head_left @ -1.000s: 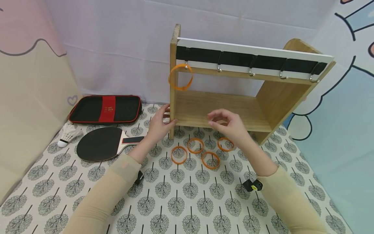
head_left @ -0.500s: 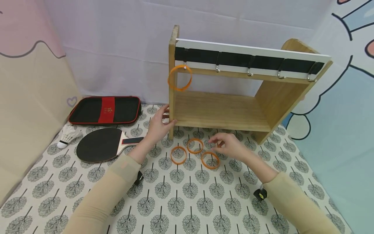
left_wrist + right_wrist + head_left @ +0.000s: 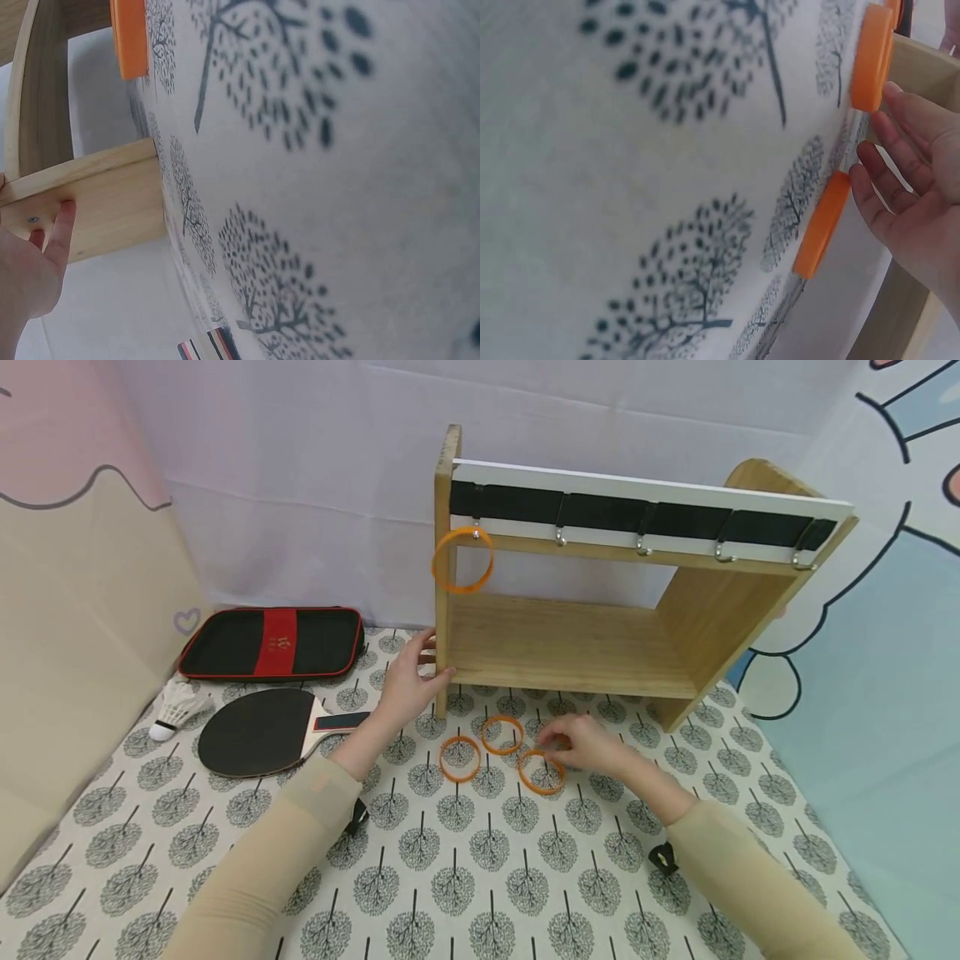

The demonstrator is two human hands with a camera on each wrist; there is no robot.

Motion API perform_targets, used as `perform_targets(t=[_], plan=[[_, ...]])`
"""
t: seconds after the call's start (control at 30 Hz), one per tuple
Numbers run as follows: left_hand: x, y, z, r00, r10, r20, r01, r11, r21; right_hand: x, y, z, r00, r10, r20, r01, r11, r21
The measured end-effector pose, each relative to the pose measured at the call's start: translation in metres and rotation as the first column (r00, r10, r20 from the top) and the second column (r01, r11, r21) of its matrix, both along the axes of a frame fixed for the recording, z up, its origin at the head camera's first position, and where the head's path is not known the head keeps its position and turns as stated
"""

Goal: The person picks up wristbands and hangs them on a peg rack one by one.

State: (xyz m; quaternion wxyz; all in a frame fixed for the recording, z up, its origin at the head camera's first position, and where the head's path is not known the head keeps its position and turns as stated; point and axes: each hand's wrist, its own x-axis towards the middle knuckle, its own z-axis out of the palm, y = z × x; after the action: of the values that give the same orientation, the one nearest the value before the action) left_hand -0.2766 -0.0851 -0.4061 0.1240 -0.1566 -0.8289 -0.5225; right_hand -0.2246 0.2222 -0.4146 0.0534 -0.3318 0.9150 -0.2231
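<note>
My left hand (image 3: 405, 681) grips the left side board of a wooden shelf rack (image 3: 570, 639), thumb at its front edge and fingers (image 3: 61, 229) against its outer face. Orange rings lie on the cloth in front: one ring (image 3: 460, 758) at left, one ring (image 3: 502, 720) behind it, and one ring (image 3: 542, 790) nearer me. Over that nearest ring's right side is my right hand (image 3: 588, 745), fingers loosely bent. A fingertip comes right at an orange ring (image 3: 870, 60) in the right wrist view; another ring (image 3: 823, 225) lies lower there, hidden under the hand in the head view.
A row of metal hooks (image 3: 642, 547) runs along the rack's top rail; an orange ring (image 3: 491, 564) hangs on the leftmost one. To the left lie a table tennis bat (image 3: 258, 732), a shuttlecock (image 3: 178, 703) and a black and red case (image 3: 322, 643). Fabric walls surround the table.
My right hand has come down from before the shelf to the rings on the cloth, covering the rightmost one, then moved slightly toward the nearest ring. My left hand stays on the rack.
</note>
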Motion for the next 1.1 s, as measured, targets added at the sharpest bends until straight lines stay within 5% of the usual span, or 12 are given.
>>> perform_targets(t=[0.6,1.1], plan=[[0.001,0.001,0.000,1.000,0.009,0.020,-0.009,1.000,0.003,-0.001,-0.009,-0.007,0.999,-0.015,0.050,0.018,0.999,-0.043],[0.000,0.001,0.000,1.000,0.012,0.020,-0.012,1.000,0.005,0.015,-0.015,0.025,0.998,-0.046,-0.032,0.043,0.994,-0.100]])
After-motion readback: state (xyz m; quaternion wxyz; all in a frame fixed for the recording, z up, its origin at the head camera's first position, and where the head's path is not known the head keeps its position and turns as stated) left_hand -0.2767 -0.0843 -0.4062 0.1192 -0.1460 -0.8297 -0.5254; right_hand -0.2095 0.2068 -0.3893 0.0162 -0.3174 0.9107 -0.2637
